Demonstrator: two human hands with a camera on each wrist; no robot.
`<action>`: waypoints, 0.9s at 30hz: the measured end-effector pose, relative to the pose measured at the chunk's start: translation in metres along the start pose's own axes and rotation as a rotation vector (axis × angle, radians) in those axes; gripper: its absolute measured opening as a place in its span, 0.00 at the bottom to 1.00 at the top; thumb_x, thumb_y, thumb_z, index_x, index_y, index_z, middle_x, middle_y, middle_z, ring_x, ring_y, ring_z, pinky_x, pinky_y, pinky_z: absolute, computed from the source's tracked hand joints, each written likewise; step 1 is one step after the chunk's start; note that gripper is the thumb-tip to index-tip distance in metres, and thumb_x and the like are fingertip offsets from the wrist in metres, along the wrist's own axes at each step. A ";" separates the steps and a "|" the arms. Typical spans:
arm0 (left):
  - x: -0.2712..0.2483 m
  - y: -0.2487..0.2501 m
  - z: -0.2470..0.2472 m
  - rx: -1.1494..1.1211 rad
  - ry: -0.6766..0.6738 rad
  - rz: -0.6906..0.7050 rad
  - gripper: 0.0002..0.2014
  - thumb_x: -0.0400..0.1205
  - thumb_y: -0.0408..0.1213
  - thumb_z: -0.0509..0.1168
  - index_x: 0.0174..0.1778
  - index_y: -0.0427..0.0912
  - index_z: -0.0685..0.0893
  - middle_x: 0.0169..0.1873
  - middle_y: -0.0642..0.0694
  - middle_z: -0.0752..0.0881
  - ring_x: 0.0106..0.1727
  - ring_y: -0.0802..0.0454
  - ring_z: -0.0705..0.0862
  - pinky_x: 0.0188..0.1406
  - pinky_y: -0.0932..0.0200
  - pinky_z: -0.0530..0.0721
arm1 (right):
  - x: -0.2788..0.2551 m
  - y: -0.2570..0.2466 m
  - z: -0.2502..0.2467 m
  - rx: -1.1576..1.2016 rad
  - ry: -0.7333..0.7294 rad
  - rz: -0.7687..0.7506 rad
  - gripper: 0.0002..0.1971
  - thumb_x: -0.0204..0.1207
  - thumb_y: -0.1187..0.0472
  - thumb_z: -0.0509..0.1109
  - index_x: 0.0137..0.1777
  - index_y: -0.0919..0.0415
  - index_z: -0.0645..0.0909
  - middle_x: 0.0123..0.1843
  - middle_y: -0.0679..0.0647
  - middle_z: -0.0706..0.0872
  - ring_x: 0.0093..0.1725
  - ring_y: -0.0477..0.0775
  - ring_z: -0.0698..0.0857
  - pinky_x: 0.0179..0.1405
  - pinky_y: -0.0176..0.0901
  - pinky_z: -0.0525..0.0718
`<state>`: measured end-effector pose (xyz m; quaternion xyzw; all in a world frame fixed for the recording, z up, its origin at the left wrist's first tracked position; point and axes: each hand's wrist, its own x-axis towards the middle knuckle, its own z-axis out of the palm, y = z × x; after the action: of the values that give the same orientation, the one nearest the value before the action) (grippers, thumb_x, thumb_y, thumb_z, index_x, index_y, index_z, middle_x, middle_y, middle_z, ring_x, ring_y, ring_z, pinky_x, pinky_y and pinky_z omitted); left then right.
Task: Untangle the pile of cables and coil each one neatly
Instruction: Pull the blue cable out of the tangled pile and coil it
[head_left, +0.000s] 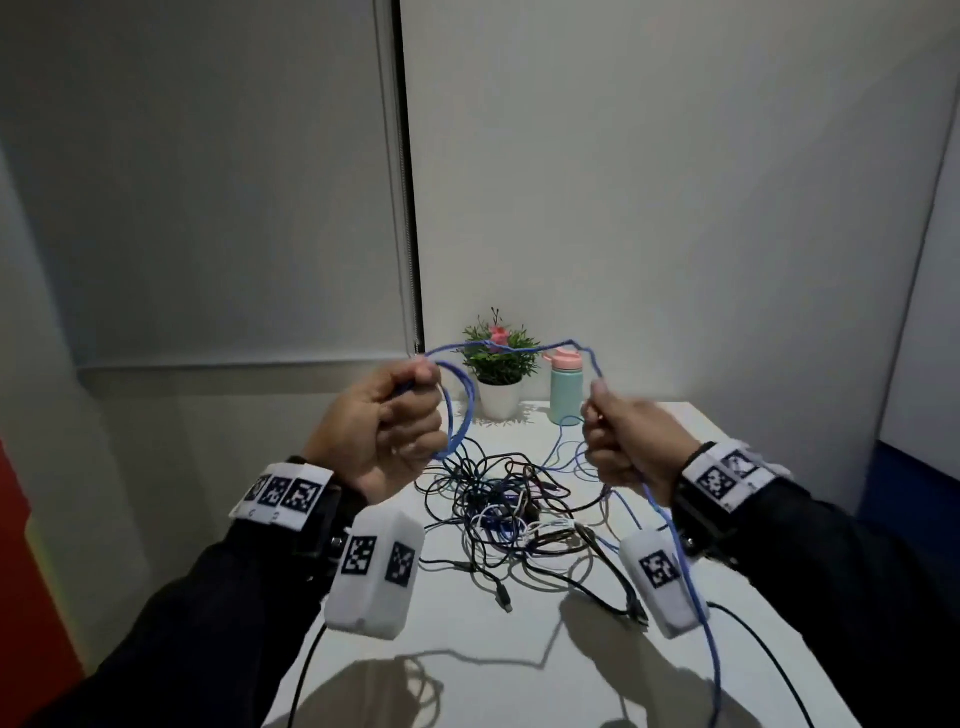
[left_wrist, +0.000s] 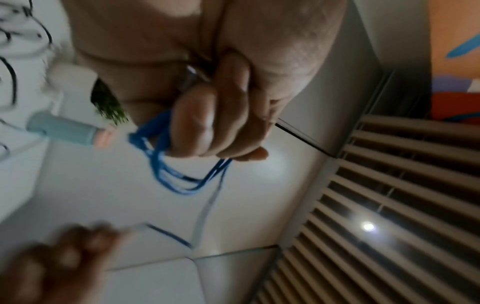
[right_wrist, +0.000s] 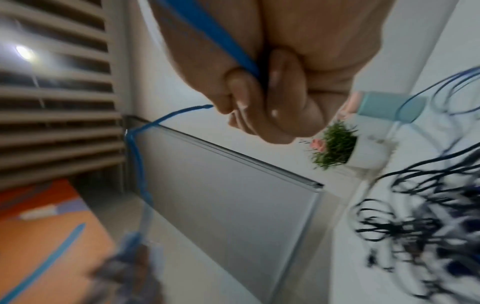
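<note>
Spanning the scene, our white worktop (head_left: 675, 431) carries the tangled cable pile (head_left: 498, 504) at its middle. Raised above the pile, our left hand (head_left: 387, 431) is fisted round coiled loops of the blue cable (head_left: 519, 349); our right hand (head_left: 628, 441) is closed on the same cable, which arcs between them. At the far edge stand a potted plant (head_left: 498, 364) and a teal bottle (head_left: 566, 387).

Between the hands, the blue cable (head_left: 511, 349) looks braided and matt; beyond them, the white worktop (head_left: 670, 421) is smooth, the teal bottle (head_left: 566, 395) satin.
</note>
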<state>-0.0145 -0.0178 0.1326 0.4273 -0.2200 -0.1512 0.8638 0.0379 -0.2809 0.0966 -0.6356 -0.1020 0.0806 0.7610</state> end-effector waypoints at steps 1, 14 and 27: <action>0.003 0.003 0.007 -0.048 -0.053 0.089 0.15 0.88 0.40 0.54 0.42 0.41 0.83 0.17 0.53 0.60 0.15 0.57 0.55 0.15 0.66 0.62 | 0.000 0.009 -0.004 -0.104 0.017 0.059 0.22 0.85 0.39 0.57 0.35 0.52 0.69 0.25 0.47 0.64 0.20 0.45 0.60 0.20 0.29 0.56; 0.024 -0.038 -0.012 1.199 0.126 0.124 0.08 0.92 0.41 0.53 0.58 0.49 0.78 0.26 0.51 0.86 0.23 0.54 0.79 0.28 0.56 0.75 | -0.045 -0.032 0.029 -0.657 -0.445 -0.218 0.16 0.85 0.52 0.65 0.34 0.49 0.80 0.23 0.45 0.68 0.20 0.46 0.65 0.17 0.34 0.64; 0.026 -0.003 0.035 0.037 0.132 0.396 0.15 0.91 0.38 0.54 0.63 0.34 0.81 0.33 0.50 0.89 0.26 0.59 0.77 0.30 0.66 0.82 | -0.033 0.046 0.031 -1.250 -0.222 -0.509 0.06 0.84 0.51 0.66 0.52 0.51 0.72 0.37 0.45 0.80 0.39 0.53 0.81 0.40 0.45 0.77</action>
<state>-0.0104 -0.0548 0.1554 0.4004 -0.2454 0.0540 0.8812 -0.0012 -0.2513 0.0545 -0.8998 -0.3531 -0.1103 0.2313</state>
